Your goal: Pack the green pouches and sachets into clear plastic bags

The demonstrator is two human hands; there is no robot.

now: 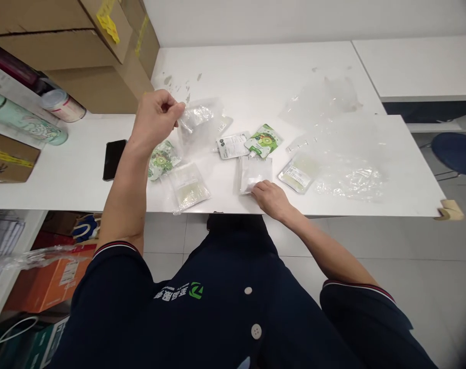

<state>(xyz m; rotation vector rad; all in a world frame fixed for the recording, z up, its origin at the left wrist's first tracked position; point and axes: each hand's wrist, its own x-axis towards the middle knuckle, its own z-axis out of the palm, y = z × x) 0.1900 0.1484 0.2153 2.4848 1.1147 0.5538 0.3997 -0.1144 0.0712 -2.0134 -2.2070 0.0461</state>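
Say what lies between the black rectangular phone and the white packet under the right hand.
Head view: the left forearm, a green-printed pouch, a pale pouch in clear plastic, then bare white tabletop.

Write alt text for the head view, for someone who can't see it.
A person's left hand pinches a clear plastic bag while the right hand touches a whitish packet on a white table. Nearby lie a green fruit-print pouch, other packets and crumpled clear plastic, with a dark phone and cardboard boxes toward the left.
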